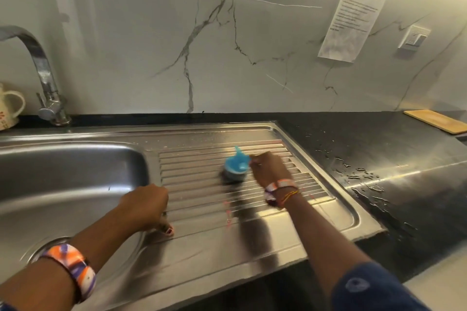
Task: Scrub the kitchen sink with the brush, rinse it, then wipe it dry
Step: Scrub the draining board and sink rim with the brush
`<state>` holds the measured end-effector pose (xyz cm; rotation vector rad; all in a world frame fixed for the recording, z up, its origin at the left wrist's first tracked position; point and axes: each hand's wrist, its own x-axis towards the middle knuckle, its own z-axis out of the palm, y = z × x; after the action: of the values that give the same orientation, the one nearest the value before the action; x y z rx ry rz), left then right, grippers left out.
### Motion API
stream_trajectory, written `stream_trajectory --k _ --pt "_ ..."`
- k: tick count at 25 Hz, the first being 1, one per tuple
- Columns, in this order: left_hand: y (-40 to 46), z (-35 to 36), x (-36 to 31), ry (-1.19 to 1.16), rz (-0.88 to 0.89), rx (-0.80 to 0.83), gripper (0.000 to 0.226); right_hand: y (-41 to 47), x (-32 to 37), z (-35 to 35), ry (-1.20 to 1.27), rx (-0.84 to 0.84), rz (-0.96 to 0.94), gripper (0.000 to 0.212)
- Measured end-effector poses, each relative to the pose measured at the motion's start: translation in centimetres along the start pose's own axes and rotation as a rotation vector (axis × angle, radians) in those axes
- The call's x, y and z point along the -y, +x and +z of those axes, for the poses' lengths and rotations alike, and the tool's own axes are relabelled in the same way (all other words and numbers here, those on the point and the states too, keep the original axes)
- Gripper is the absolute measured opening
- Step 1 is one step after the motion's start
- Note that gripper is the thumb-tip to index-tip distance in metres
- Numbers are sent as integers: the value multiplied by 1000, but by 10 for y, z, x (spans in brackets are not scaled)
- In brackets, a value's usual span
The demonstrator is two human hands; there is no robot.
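A stainless steel kitchen sink (207,255) is set into a dark desk (353,134), its basin on the left cut off by the picture's left edge and its ridged draining board stretching to the right. A blue round brush (234,165) stands on the far middle of the draining board, touching the ridges; its bristles are blurred and hard to make out. The right hand (270,168) is just right of the brush with fingers curled toward its rim, gripping it, though the fingertips are smeared by motion. The left hand (146,206) rests at the near left edge of the draining board, beside the basin, fingers bent down with the tips pressing the steel; it holds nothing. Both wrists wear patterned bands. A chrome tap (43,76) rises at the far left, its spout cut off. Beside it a pale mug (10,106) is only partly in view. Water droplets (364,174) lie on the desk to the right. A wooden board (437,120) is cut off at the far right. A printed sheet (353,10) hangs on the marble wall, its text unreadable.
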<state>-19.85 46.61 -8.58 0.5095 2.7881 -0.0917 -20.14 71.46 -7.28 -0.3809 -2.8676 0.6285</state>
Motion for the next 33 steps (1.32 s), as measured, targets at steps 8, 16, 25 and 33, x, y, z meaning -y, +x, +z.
stream_trajectory --k 8,16,25,33 --pt "-1 3 1 -80 -4 -33 44 34 -64 -41 -49 -167 352 30" --pt "-4 2 -4 -39 -32 -43 46 -32 86 51 94 124 -209 32" --pt "-4 18 3 -221 -87 -77 41 51 -62 -64 -70 -125 376 33" --pt "-4 -1 -9 -73 -108 -20 49 -24 74 42 172 104 -172 33"
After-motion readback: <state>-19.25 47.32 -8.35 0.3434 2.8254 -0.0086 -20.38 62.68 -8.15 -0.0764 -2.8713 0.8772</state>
